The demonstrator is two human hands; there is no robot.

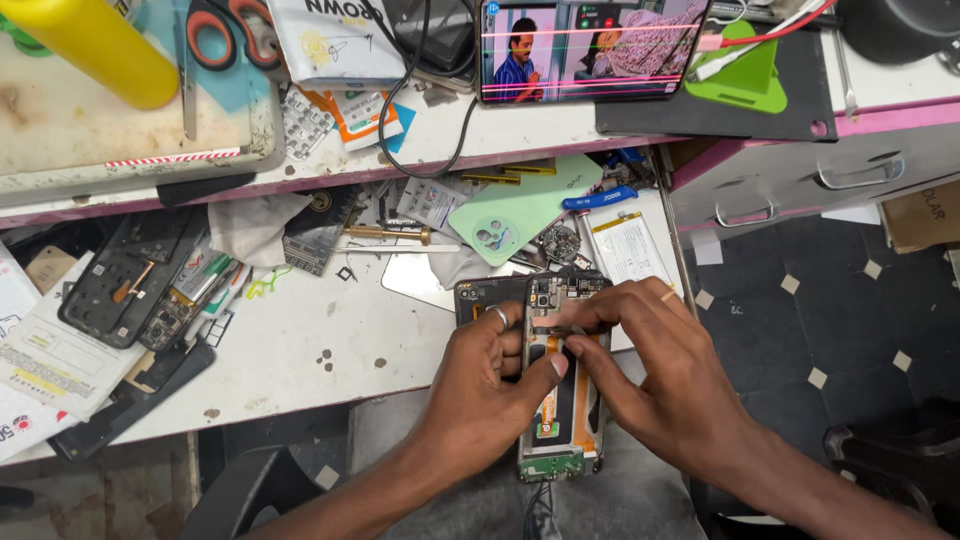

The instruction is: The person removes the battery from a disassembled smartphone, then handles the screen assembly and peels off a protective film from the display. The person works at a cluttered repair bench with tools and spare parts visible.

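Holding an opened smartphone with its back cover off and its inner parts showing (563,385), right at the front edge of the messy white worktable (300,350), partly past the edge. Left hand (490,385), with a silver ring on one finger, closing around the left side of the opened smartphone, thumb pressing across its middle. Right hand (655,375), with a thin gold ring, curling over the right side, fingertips pinching tight near the top of the phone; too small to tell whether anything is sitting between those fingertips. Both hands touching each other over the phone.

Lying just behind the hands: a mint green plastic phone back cover with round camera holes (520,210), a flat white phone battery (628,248), and a small blue tool (598,198). Sitting well off to the left: a black empty phone frame (125,275) among papers and loose bits. Resting on the higher shelf at the back: a phone with a lit screen playing a video (590,45), a black cable (420,90) looping near it, scissors with orange and black handles (230,30), a yellow plastic bottle lying tilted (95,45), and a bright green flat piece on a black mat (745,75). Showing on the right: a dark tiled floor with small pale diamonds (820,310).
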